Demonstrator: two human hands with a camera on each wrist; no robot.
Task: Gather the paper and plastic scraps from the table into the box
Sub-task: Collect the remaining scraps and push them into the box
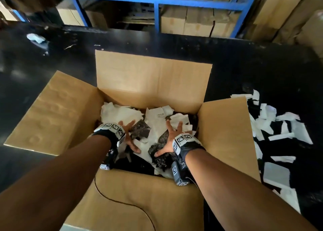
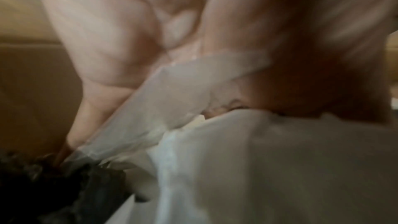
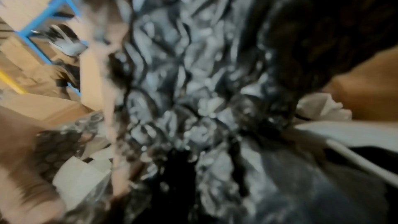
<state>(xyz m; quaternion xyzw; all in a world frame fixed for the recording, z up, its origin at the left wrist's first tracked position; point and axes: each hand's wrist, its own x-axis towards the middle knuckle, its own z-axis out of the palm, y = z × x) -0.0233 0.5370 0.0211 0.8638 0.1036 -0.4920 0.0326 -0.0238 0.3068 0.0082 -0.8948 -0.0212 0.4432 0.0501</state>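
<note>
Hands pressing scraps in box

Left hand (image 1: 128, 134) and right hand (image 1: 168, 139), fingers spread flat, press white paper scraps (image 1: 122, 112) and black bubble wrap (image 1: 160, 152) inside open cardboard box (image 1: 153, 80). More scraps (image 1: 272, 126) lie on black counter (image 1: 244, 64), right of box.

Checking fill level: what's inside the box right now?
Inside the box: white paper scraps and black bubble wrap, with the left hand and right hand spread on top. The box floor is covered.
</note>
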